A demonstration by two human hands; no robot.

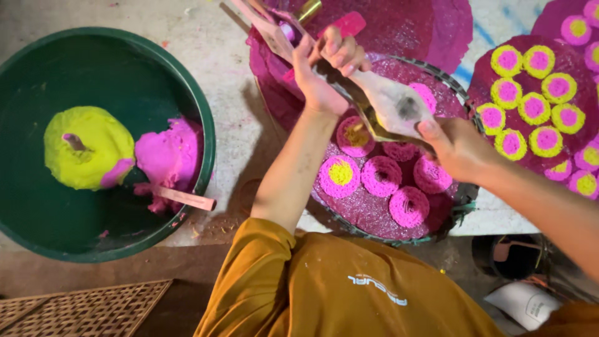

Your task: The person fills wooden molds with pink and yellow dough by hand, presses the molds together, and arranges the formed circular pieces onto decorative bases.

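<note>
L hand [324,65] closed round upper end of a wooden press [380,103], R hand [455,146] gripping its lower end; press held tilted just above a round tray [465,93] w/ pink discs [382,176], one w/ yellow centre. Green basin [206,118] on worktop [231,68] to the left holds yellow dough [87,146], pink dough [171,153] & a stick [184,198].

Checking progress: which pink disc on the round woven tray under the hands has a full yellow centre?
The front-left pink disc, nearest the left forearm; the other fully visible ones are all pink.
</note>
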